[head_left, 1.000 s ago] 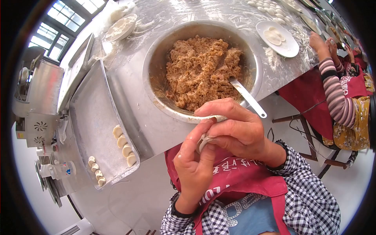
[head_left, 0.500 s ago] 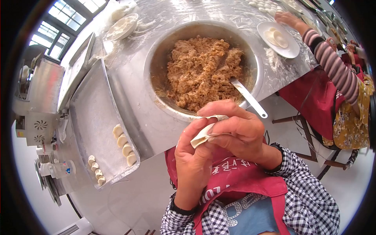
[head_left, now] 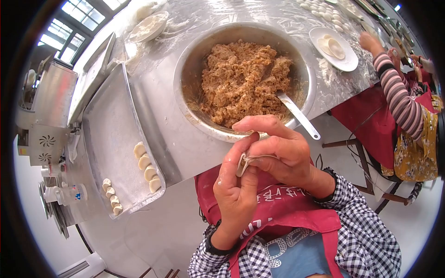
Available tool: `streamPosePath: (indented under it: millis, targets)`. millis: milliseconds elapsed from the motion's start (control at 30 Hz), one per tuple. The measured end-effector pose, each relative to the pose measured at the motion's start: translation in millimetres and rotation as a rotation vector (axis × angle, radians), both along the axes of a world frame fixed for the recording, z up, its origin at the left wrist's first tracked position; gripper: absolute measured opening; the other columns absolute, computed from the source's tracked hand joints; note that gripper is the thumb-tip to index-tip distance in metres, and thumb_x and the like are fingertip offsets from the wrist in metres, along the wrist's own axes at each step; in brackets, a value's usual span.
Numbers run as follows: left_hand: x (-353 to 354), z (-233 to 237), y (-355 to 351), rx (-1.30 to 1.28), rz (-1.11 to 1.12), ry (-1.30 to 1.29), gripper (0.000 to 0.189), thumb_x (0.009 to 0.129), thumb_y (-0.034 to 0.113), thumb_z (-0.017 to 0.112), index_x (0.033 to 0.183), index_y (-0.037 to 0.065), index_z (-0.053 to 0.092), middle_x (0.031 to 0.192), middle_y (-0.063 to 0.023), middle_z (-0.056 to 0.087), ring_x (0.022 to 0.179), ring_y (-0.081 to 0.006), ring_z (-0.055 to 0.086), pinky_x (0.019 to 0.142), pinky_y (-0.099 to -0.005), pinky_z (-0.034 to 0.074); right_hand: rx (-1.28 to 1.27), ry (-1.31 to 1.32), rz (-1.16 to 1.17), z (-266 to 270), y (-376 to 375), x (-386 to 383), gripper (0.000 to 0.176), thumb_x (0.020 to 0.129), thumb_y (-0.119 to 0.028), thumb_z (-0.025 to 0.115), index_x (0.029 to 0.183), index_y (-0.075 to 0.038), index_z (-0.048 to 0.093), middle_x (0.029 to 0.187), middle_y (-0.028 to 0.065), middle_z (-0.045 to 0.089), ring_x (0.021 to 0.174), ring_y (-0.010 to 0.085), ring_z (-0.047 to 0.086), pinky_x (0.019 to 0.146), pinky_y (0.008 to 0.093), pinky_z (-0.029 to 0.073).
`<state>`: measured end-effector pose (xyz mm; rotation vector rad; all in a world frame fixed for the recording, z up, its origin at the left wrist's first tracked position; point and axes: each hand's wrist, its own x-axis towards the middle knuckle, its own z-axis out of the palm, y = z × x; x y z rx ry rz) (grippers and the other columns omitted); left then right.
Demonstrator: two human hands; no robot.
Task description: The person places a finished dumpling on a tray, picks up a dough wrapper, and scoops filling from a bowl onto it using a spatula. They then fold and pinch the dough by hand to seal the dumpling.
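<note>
A dumpling (head_left: 241,165) in a pale dough wrapper is pinched between my two hands, mostly hidden by the fingers. My left hand (head_left: 234,187) has its thumb and forefinger closed on the dumpling's left end. From the other side, my right hand (head_left: 289,155) presses the wrapper's edge with thumb and fingers. Just beyond my hands stands a large metal bowl (head_left: 181,92) of brown minced filling (head_left: 245,81). A white-handled spoon or scoop (head_left: 299,115) is stuck in the filling, its handle leaning over the bowl's near right rim.
Left of the bowl lies a metal tray (head_left: 109,129) with two short rows of dumplings (head_left: 144,161). A white plate (head_left: 350,64) holds a few round wrappers (head_left: 336,48). A co-worker's striped sleeve (head_left: 396,88) reaches in at right. Flour and dough pieces (head_left: 324,11) lie at the back.
My fingers have closed further over the dumpling, and less of it shows. The co-worker's hand has moved right, away from the white plate. The view has shifted slightly.
</note>
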<state>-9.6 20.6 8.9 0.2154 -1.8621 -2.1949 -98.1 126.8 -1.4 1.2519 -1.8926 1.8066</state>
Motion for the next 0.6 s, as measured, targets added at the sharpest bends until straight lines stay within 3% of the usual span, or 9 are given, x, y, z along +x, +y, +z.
streamPosePath:
  millis: [67,100,167,267,400,500,567,600]
  targets:
    - [1,1,-2,-0.129,0.0,0.018,0.037,0.088,-0.003,0.049,0.125,-0.004,0.044,0.117,-0.0143,0.056,0.107,-0.018,0.054,0.091,-0.0271,0.042,0.008,-0.007,0.042,-3,1,-1,0.019,0.076,-0.015,0.069,0.083,0.0,0.06,0.111,0.0209,0.056,0.097,0.0289,0.058,0.077,0.0343,0.049]
    - [1,0,-2,-0.129,0.0,0.018,0.037,0.088,-0.003,0.049,0.125,-0.004,0.044,0.117,-0.0143,0.056,0.107,-0.018,0.054,0.091,-0.0271,0.042,0.008,-0.006,0.042,-2,1,-1,0.019,0.076,-0.015,0.069,0.083,0.0,0.06,0.111,0.0209,0.056,0.097,0.0289,0.058,0.077,0.0343,0.049]
    - [0,-2,-3,0.08,-0.015,-0.034,0.037,0.088,-0.003,0.049,0.125,-0.003,0.044,0.117,-0.0139,0.056,0.107,-0.0174,0.054,0.091,-0.0271,0.042,0.058,-0.059,0.035,2,2,0,0.021,0.073,-0.012,0.071,0.084,0.0,0.06,0.112,0.0211,0.056,0.097,0.0276,0.059,0.078,0.0339,0.049]
    - [2,-4,-4,-0.018,0.016,-0.07,0.038,0.088,-0.002,0.048,0.126,-0.004,0.042,0.119,-0.0144,0.054,0.109,-0.0178,0.053,0.092,-0.027,0.042,0.032,-0.099,-0.012,8,-1,4,0.022,0.071,-0.01,0.072,0.085,0.001,0.06,0.111,0.0206,0.057,0.096,0.0269,0.059,0.076,0.0338,0.05]
    - [0,2,-1,0.051,-0.012,-0.067,0.039,0.089,0.0,0.048,0.127,-0.005,0.04,0.121,-0.0156,0.052,0.11,-0.0184,0.052,0.092,-0.0278,0.042,0.042,-0.085,-0.002,2,0,4,0.016,0.068,0.0,0.069,0.081,-0.001,0.062,0.106,0.0162,0.059,0.094,0.0257,0.059,0.074,0.0318,0.049]
    - [-1,-4,-1,0.166,0.003,-0.064,0.041,0.09,0.006,0.052,0.127,-0.005,0.038,0.117,-0.0127,0.053,0.104,-0.0182,0.055,0.087,-0.0271,0.047,-0.018,-0.129,0.019,-3,-2,7,0.016,0.068,-0.001,0.07,0.081,-0.001,0.062,0.105,0.0153,0.06,0.093,0.0254,0.059,0.074,0.032,0.049]
    - [-1,-5,-1,0.569,-0.021,-0.098,0.04,0.09,0.004,0.05,0.127,-0.005,0.037,0.116,-0.0142,0.053,0.102,-0.02,0.057,0.084,-0.0306,0.05,-0.034,-0.134,0.001,-3,-3,7,0.016,0.067,-0.002,0.07,0.081,-0.002,0.062,0.104,0.0144,0.06,0.093,0.0251,0.059,0.074,0.0321,0.048]
    - [0,-6,-2,0.569,-0.021,-0.099,0.04,0.09,0.004,0.05,0.127,-0.005,0.037,0.116,-0.0142,0.053,0.102,-0.02,0.057,0.084,-0.0306,0.05,-0.034,-0.134,0.0,-1,-4,7,0.016,0.067,-0.002,0.07,0.081,-0.002,0.062,0.104,0.0144,0.06,0.093,0.0251,0.059,0.074,0.0321,0.048]
